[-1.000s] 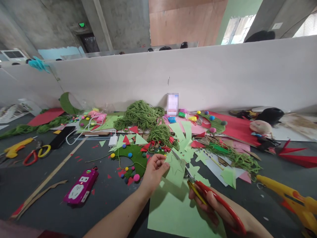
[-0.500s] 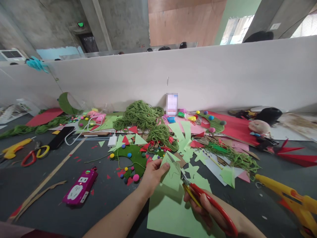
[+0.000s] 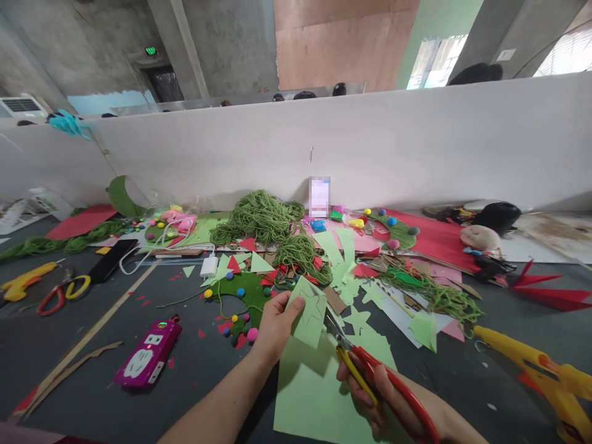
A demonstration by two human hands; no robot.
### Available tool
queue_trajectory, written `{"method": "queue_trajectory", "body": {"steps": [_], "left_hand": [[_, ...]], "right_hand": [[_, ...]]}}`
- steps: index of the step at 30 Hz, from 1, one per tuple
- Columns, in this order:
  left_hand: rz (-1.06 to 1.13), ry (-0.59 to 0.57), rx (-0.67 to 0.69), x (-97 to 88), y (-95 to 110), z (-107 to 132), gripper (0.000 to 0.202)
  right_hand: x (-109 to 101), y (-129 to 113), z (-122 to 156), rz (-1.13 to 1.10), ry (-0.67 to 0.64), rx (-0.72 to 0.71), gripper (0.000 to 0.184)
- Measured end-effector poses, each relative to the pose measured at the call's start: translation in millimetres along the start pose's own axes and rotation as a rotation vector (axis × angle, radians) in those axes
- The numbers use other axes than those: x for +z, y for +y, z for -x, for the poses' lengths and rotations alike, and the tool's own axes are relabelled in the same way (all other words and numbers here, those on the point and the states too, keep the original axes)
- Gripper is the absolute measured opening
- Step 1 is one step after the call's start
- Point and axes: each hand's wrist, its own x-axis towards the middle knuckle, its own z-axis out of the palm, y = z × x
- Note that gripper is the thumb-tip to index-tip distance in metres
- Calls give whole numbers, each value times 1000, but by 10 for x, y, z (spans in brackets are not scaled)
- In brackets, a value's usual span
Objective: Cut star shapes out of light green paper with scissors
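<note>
My left hand (image 3: 276,325) pinches a small light-green paper piece (image 3: 309,313) with a star outline drawn on it, held upright above the table. My right hand (image 3: 383,398) grips red-and-yellow scissors (image 3: 370,376), whose blades point up-left and touch the paper's right edge. A large light-green sheet (image 3: 314,394) lies flat under both hands. Cut green stars (image 3: 358,317) and scraps lie just beyond.
Green yarn heaps (image 3: 263,219), a dark green felt shape with pom-poms (image 3: 245,293), red and green paper scraps fill the middle. A pink power strip (image 3: 145,351) lies left, yellow glue guns at right (image 3: 541,370) and far left (image 3: 23,283), spare scissors (image 3: 60,293) left. A white partition wall (image 3: 416,142) stands behind.
The left hand has shifted the star paper slightly left and up. The scissors have moved left with it, staying at the paper's edge.
</note>
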Motion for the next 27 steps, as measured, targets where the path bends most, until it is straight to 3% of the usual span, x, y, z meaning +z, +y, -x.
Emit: {"method": "queue_trajectory", "body": {"steps": [9, 19, 24, 27], "left_hand": [[-142, -106, -12, -36, -2, -11, 59], [-196, -99, -26, -76, 79, -25, 60], [-65, -114, -78, -24, 15, -15, 61], [70, -97, -103, 36, -48, 14, 62]], "right_hand": [[-34, -32, -1, 34, -31, -5, 87], [-100, -65, 65, 185, -16, -24, 83], [-93, -74, 54, 182, -7, -59, 80], [-92, -11, 6, 65, 30, -82, 77]]}}
